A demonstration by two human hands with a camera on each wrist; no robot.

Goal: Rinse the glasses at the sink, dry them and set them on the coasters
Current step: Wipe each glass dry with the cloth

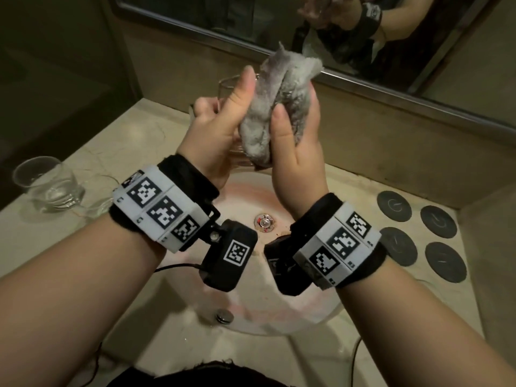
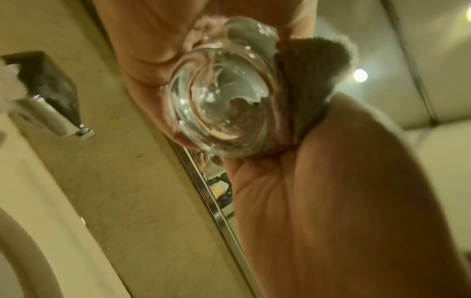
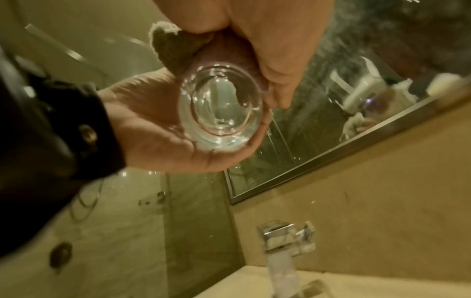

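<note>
Above the sink [image 1: 312, 311], my left hand [image 1: 215, 127] grips a clear glass [image 1: 227, 82], fingers curled round its wall and the thumb pointing up. My right hand [image 1: 296, 135] holds a grey cloth [image 1: 282, 93] bunched against the glass's side. From the left wrist view I see the glass's thick base [image 2: 224, 104] with the cloth [image 2: 313, 66] beside it. In the right wrist view the glass [image 3: 221, 108] lies in the left hand [image 3: 153, 129], with the cloth [image 3: 173, 50] above it. Another glass [image 1: 47, 182] stands on the counter at left. Several dark round coasters [image 1: 393, 205] lie bare at right.
The basin's drain [image 1: 264, 220] is below the hands. A chrome tap [image 3: 288, 242] stands at the back of the basin. A framed mirror [image 1: 251, 18] runs along the wall behind. A second clear glass [image 1: 96, 196] shows partly behind my left wristband.
</note>
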